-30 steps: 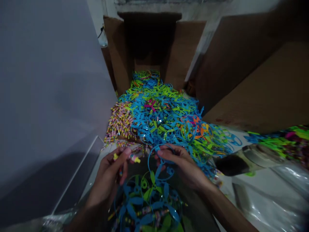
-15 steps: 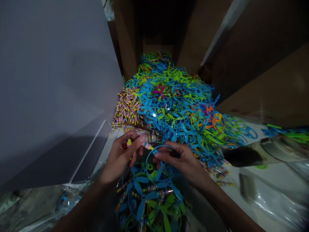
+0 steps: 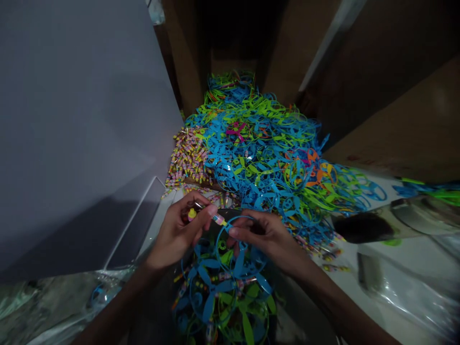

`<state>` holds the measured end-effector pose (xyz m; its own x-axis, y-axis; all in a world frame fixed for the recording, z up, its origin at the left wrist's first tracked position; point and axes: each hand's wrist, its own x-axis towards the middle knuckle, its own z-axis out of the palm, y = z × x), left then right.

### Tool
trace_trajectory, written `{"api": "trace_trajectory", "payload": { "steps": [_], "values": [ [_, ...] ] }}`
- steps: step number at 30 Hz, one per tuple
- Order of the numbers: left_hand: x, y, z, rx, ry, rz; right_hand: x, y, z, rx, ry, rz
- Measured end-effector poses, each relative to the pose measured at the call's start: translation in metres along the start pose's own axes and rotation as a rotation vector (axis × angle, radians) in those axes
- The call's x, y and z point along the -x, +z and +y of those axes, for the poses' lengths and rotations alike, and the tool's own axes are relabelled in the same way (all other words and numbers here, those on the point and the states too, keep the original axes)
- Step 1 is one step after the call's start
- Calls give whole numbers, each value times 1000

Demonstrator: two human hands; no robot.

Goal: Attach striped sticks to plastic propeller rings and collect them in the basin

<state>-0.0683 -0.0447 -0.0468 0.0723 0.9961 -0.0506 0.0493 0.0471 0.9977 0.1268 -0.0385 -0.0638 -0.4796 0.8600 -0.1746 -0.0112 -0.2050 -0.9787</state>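
My left hand [image 3: 176, 235] pinches a small pink and white tube [image 3: 218, 219] with a yellow tip between thumb and fingers. Another yellow-ended tube [image 3: 192, 213] is tucked in the same hand, partly hidden by its fingers. My right hand [image 3: 268, 235] grips a blue ringed plastic propeller [image 3: 228, 227] by its rim. The tube's yellow tip meets that rim, close to my right thumb; whether it is inserted cannot be made out. Just below both hands, blue and green ringed propellers [image 3: 212, 287] lie in a dark tub, some with tubes among them.
Ahead rises a large heap of blue, green and orange propellers [image 3: 266, 163]. Left of it lies a pile of small tubes [image 3: 189, 158]. A grey panel [image 3: 89, 120] stands at left, cardboard [image 3: 402, 129] at right. Clear plastic bags [image 3: 406, 292] lie on the right.
The view has shifted slightly, so the heap appears a little higher. Both hands keep nearly the same pose, with tube tip and blue rim still together.
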Motion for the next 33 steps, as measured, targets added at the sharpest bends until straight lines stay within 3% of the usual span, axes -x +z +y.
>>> {"api": "trace_trajectory", "payload": {
  "steps": [8,16,18,23,26,30,33],
  "values": [
    [0,2,-4,-50,16,-75,0,0,4,-134,80,-75],
    [-22,3,-8,-34,106,-65,-17,-6,2,-13,-67,1],
    [-30,-1,-8,-76,125,-5,-26,-10,4,93,-112,35],
    [-36,-13,-17,-149,232,281,-31,-20,5,473,-291,20],
    [-36,-14,-26,-164,241,220,-26,-42,9,608,-355,210],
    [-39,-10,-31,-148,173,163,-27,-91,31,917,-360,736],
    [-39,-7,-28,-154,123,140,-35,-118,49,863,-323,843]
  ]
}}
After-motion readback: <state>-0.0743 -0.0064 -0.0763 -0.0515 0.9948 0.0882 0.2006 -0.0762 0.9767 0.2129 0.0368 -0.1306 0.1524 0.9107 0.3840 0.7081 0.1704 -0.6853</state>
